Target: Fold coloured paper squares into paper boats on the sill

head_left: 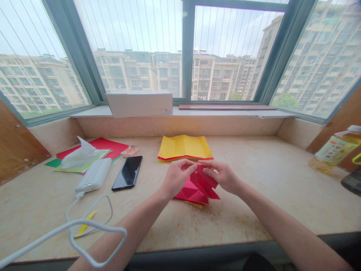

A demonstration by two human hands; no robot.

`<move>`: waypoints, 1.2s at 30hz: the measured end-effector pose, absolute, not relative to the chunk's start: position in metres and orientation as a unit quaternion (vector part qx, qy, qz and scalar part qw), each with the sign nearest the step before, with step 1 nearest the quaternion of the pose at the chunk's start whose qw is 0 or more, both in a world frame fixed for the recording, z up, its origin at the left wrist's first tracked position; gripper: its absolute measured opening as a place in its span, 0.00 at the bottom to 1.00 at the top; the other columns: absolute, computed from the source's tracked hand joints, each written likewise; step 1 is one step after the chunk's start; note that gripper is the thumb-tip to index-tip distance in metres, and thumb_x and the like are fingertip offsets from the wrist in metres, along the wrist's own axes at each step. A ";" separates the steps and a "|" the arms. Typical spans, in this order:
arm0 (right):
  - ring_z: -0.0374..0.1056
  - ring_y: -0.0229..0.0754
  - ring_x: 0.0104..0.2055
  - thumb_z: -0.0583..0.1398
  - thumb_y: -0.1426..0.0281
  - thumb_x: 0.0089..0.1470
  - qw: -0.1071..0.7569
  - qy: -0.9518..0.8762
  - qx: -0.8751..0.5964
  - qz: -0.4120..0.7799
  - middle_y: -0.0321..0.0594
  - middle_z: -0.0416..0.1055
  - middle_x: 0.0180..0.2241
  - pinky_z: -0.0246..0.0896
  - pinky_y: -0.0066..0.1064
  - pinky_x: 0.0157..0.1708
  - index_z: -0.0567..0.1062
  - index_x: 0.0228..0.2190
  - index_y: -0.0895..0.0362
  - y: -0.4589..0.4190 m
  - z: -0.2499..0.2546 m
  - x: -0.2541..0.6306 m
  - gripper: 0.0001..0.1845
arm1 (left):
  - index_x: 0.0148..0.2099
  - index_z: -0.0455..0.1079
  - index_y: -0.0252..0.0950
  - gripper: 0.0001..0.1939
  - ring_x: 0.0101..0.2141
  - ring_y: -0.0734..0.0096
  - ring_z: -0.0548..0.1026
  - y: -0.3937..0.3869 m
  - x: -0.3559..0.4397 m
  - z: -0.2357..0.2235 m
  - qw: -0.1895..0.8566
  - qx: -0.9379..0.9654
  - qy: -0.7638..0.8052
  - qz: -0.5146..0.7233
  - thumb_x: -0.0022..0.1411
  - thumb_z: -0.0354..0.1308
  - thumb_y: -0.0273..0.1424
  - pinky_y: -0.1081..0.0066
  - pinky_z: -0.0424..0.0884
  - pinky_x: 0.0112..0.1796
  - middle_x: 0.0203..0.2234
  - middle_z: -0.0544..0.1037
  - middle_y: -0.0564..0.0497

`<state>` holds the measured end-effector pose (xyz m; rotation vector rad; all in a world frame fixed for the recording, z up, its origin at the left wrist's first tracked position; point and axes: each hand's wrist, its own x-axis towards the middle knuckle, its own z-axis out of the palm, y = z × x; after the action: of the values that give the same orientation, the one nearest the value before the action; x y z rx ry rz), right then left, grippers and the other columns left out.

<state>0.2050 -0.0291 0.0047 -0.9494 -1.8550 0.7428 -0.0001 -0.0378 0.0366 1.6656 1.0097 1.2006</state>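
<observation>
A creased, flapped piece of red paper [208,184] is held up above the pale stone countertop [239,222], its upper part gripped between the thumb and fingers of the left hand [179,177] and pinched likewise by the right hand [224,177]. Beneath it, a small pile of folded red and yellow paper [193,196] is seen, partly covered by the left hand. Just beyond the hands, a wider stack of creased yellow and red sheets [184,146] is laid. To the left, a black glass-fronted smartphone [128,173] is placed beside a white plastic power bank [94,175], into which a white cable [45,241] is plugged. At the far right, a clear labelled bottle of yellowish liquid [335,148] is seen tilted in view.
</observation>
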 end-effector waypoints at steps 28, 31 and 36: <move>0.72 0.43 0.36 0.63 0.62 0.57 0.449 -0.754 -0.394 0.272 0.42 0.80 0.41 0.68 0.36 0.38 0.79 0.48 0.52 -0.033 0.011 0.205 0.18 | 0.33 0.76 0.32 0.14 0.28 0.68 0.76 -0.039 0.002 0.036 0.406 0.674 0.430 0.444 0.62 0.57 0.38 0.72 0.68 0.30 0.27 0.80 0.47; 0.71 0.43 0.35 0.63 0.63 0.56 0.452 -0.753 -0.394 0.269 0.41 0.80 0.39 0.67 0.36 0.38 0.79 0.47 0.51 -0.034 0.011 0.205 0.17 | 0.42 0.73 0.32 0.16 0.30 0.66 0.77 -0.039 0.003 0.033 0.450 0.668 0.399 0.438 0.62 0.59 0.41 0.71 0.70 0.30 0.29 0.80 0.46; 0.73 0.43 0.37 0.64 0.61 0.55 0.503 -0.676 -0.377 0.384 0.39 0.79 0.35 0.69 0.36 0.40 0.78 0.46 0.52 -0.033 0.011 0.200 0.17 | 0.52 0.66 0.33 0.30 0.27 0.67 0.77 -0.041 0.006 0.031 0.527 0.616 0.373 0.450 0.59 0.58 0.52 0.72 0.69 0.27 0.28 0.79 0.48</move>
<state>0.2004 -0.0334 0.0106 -0.9115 -1.6333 0.9282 0.0061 -0.0408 0.0313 1.4732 0.8911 1.0766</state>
